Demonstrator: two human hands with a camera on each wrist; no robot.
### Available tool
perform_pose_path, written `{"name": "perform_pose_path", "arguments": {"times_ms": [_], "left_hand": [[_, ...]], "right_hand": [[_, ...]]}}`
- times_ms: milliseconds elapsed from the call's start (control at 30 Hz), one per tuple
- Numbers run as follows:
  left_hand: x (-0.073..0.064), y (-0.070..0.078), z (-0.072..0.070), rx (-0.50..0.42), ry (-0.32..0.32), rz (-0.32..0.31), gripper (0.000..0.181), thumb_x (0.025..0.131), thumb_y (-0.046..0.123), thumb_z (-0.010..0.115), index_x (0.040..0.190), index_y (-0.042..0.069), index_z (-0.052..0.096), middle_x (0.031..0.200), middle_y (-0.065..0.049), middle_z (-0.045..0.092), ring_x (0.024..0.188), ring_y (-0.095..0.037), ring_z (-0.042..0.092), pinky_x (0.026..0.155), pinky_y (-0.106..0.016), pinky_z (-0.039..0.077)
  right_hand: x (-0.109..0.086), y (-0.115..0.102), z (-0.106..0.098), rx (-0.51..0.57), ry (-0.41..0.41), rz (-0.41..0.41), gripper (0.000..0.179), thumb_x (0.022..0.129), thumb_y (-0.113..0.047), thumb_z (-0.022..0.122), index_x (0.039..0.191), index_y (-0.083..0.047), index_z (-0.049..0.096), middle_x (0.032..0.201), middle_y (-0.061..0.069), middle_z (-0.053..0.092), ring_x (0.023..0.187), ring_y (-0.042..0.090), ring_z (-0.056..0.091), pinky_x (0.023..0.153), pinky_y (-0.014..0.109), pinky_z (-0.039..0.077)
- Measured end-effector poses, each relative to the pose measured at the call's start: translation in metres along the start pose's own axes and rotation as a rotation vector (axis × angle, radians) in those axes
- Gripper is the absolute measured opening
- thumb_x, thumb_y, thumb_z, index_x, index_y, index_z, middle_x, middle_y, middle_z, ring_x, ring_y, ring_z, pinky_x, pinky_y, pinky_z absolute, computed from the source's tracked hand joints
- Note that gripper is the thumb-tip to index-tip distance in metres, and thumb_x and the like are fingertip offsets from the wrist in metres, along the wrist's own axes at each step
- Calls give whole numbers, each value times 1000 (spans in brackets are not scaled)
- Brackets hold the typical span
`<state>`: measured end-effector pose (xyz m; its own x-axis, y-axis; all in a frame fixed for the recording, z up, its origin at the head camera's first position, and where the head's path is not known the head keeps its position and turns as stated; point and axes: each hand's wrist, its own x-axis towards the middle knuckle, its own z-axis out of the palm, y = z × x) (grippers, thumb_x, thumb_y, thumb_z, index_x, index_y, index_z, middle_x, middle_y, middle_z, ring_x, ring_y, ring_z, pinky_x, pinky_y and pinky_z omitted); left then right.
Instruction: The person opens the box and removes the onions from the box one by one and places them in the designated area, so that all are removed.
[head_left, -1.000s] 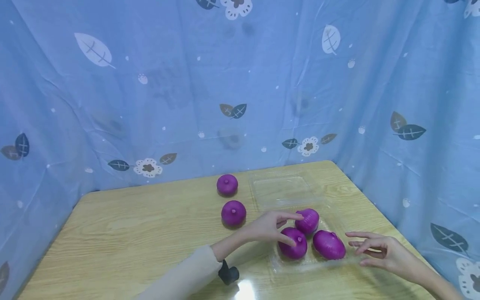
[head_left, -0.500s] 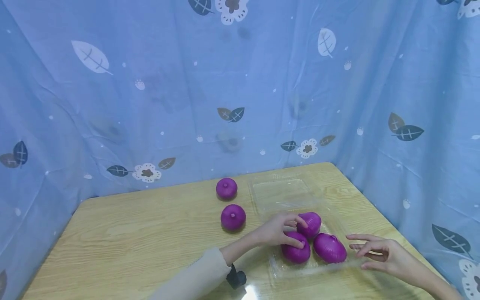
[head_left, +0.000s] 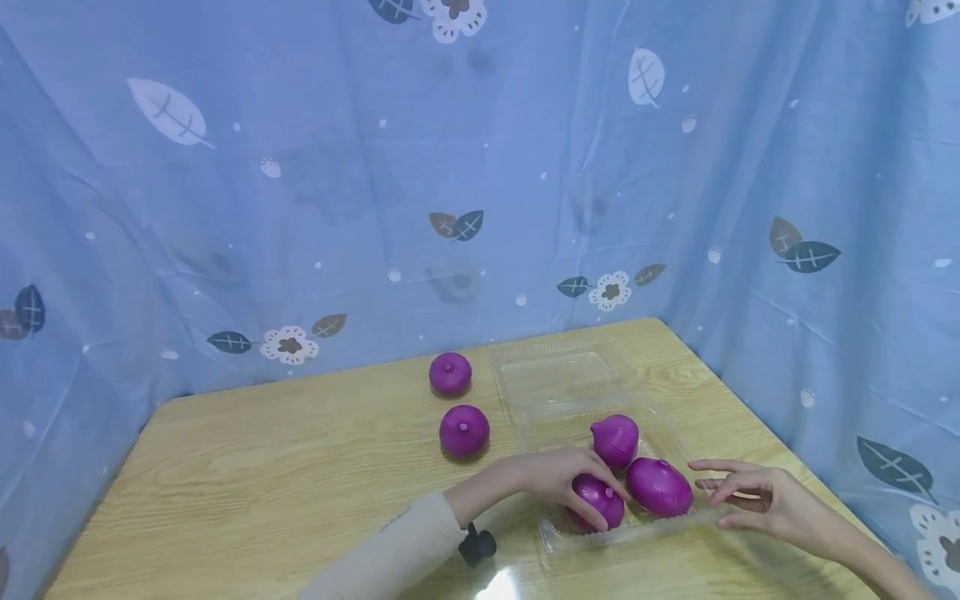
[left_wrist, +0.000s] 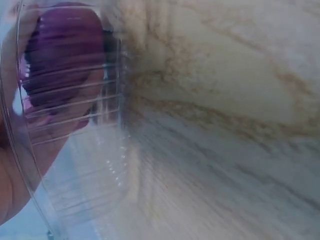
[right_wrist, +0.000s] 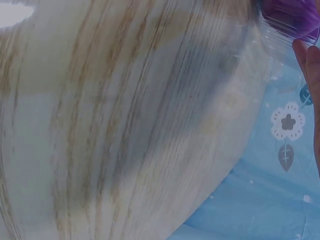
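Observation:
My left hand reaches into a clear plastic box and grips a purple onion, thumb on its near side and fingers over its far side. Beside it in the box are two more purple onions, one behind and one to the right. In the left wrist view, the gripped onion shows blurred through the ribbed box wall. My right hand is at the box's right side, fingers loosely bent and holding nothing. Its fingertips appear close to the box wall in the right wrist view.
The box's clear lid lies folded back behind it. Two loose onions, a far one and a nearer one, sit on the wooden table left of the box. A blue patterned curtain encloses the table.
My left hand has come down and right onto the near-left onion and closed round it, tilting it and nudging it slightly right. The right hand has stayed nearly still.

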<state>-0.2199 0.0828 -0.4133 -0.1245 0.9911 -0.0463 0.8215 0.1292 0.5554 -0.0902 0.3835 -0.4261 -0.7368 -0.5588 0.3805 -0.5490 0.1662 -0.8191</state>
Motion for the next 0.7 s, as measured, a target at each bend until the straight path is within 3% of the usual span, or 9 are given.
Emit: {"name": "perform_pose_path", "arguments": {"times_ms": [100, 167, 267, 367, 533, 700], "left_hand": [[-2, -2, -2, 4, 39, 41, 43, 84, 25, 75, 125, 14, 65, 124, 1, 60, 118, -1, 46, 98, -10, 34], [-4, -3, -3, -44, 85, 58, 39, 85, 21, 73, 123, 12, 66, 125, -2, 58, 120, -3, 44, 100, -12, 33], [-11, -3, -6, -141, 189, 64, 31, 87, 15, 72, 117, 11, 68, 127, -6, 54, 124, -6, 40, 102, -18, 35], [-17, -1, -9, -251, 310, 21, 25, 86, 14, 72, 112, 12, 69, 126, -4, 52, 122, -6, 39, 98, -21, 39], [-26, 6, -11, -493, 493, -99, 28, 86, 14, 72, 113, 15, 68, 121, 5, 53, 113, -4, 42, 89, -21, 45], [-29, 10, -12, -789, 600, -118, 41, 85, 5, 72, 123, 14, 62, 121, 7, 55, 107, -6, 53, 86, -23, 51]], "right_hand": [[1, -1, -1, -21, -5, 21, 32, 77, 21, 63, 101, 0, 65, 141, -5, 50, 120, 8, 54, 89, 19, 50], [1, -1, -1, -45, -5, 32, 31, 78, 19, 64, 101, -1, 66, 140, -6, 50, 120, 7, 54, 87, 20, 51], [1, -2, -1, -71, -3, 37, 30, 78, 18, 65, 101, -1, 66, 140, -7, 50, 119, 6, 54, 87, 19, 51], [2, -3, -1, -84, -2, 41, 30, 77, 18, 66, 101, -1, 66, 140, -7, 50, 119, 6, 54, 88, 17, 50], [3, -4, 0, -92, -7, 40, 31, 77, 18, 66, 99, -2, 66, 139, -8, 51, 119, 5, 54, 89, 16, 49], [2, -5, 0, -89, -17, 20, 35, 75, 21, 65, 101, -2, 66, 140, -7, 50, 119, 6, 54, 90, 15, 48]]}}
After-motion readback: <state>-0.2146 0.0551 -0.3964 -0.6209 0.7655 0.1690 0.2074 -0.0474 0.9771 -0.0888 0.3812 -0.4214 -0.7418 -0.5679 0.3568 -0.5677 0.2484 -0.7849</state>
